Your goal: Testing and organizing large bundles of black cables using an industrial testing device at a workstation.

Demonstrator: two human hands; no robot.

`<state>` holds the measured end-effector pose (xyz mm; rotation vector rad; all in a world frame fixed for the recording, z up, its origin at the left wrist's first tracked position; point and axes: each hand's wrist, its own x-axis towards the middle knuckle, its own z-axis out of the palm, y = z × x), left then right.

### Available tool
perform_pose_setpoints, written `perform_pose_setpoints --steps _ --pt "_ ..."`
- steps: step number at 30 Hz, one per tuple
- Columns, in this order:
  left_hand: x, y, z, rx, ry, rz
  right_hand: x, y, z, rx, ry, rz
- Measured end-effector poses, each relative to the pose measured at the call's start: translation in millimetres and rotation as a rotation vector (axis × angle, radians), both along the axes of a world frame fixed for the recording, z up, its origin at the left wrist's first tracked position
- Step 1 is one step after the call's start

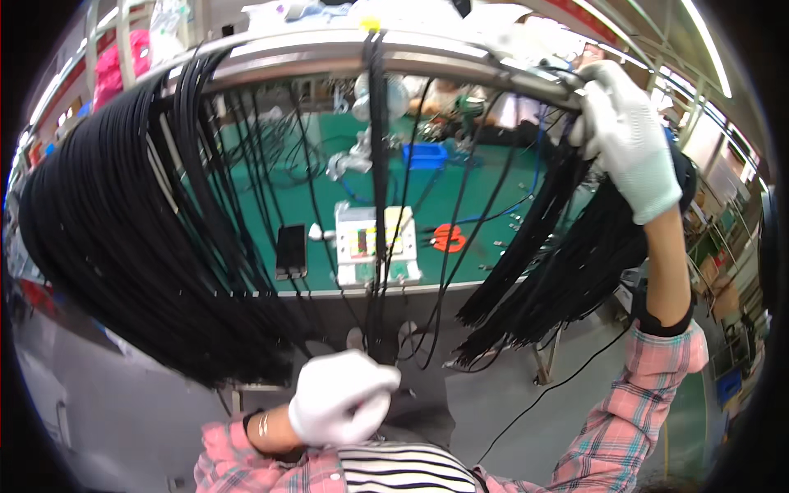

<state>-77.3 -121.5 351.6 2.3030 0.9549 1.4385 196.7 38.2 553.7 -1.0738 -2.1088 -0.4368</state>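
In the head view, many black cables (107, 205) hang over a metal rail (296, 51): a thick mass at the left, a narrow group in the middle, and another thick bundle (567, 255) at the right. The right hand (616, 123), in a white glove, is raised to the right end of the rail, its fingers bent around the top of this bundle; I cannot tell if they pinch a cable or only touch. The left hand (341, 398), also gloved, is low before the striped shirt, fingers curled inward; whether something thin is between them, I cannot tell. In my judgement, the step in hand is handling or arranging cables at the rail, and the next move calls for a careful grip, because the strands hang close and can tangle. Beyond the cables, the green surface (331, 131) carries a white device (349, 218) with a small coloured display, a dark phone (292, 251), a blue box (425, 156) and red scissors (448, 238), as they seem. I find no brand or label readable with certainty.
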Motion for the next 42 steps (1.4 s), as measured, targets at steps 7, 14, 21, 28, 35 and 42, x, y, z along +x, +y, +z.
perform_pose_setpoints --steps 7,14,21,28,35,42 --pt "-33.1 82.2 -117.7 -0.356 -0.260 0.531 -9.6 -7.1 -2.4 -0.375 0.502 0.258" --pt "-41.4 136.8 -219.7 -0.830 -0.652 0.095 4.0 -16.3 9.6 -0.377 0.372 0.213" --pt "-32.8 170.0 -231.0 -1.305 -1.310 -0.462 54.3 20.3 8.1 -0.017 0.051 0.098" --pt "-11.1 150.8 -194.4 -1.013 -1.175 -0.095 -9.9 -0.2 -8.1 -0.005 0.481 -0.133" --pt "19.8 145.0 -194.8 -1.113 -0.659 -0.116 -7.6 -13.9 13.9 -0.375 0.289 0.147" --pt "54.6 190.8 -184.2 -1.159 -0.739 0.045 18.5 11.5 11.2 -0.099 0.119 0.094"
